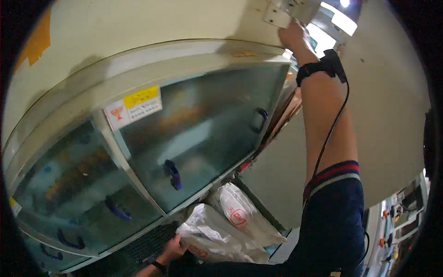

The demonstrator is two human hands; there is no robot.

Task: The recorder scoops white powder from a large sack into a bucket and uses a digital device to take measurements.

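My right arm reaches up to the top right, with a black strap and a small device on its wrist. My right hand [294, 37] is closed at the edge of a cream panel [194, 21], beside a metal plate [277, 16]; what its fingers hold is hidden. Low in the view, my left hand [174, 248] is beside a white plastic sack [214, 233], fingers a little apart near its edge. A second white sack [247, 219] with red print lies against the first.
Glazed sliding doors [203, 124] with dark blue handles [173, 175] fill the left and middle. A yellow and white label [134, 107] sticks to their frame. A large pale panel [387, 106] stands to the right of my arm. Machinery [399, 217] shows at the far right.
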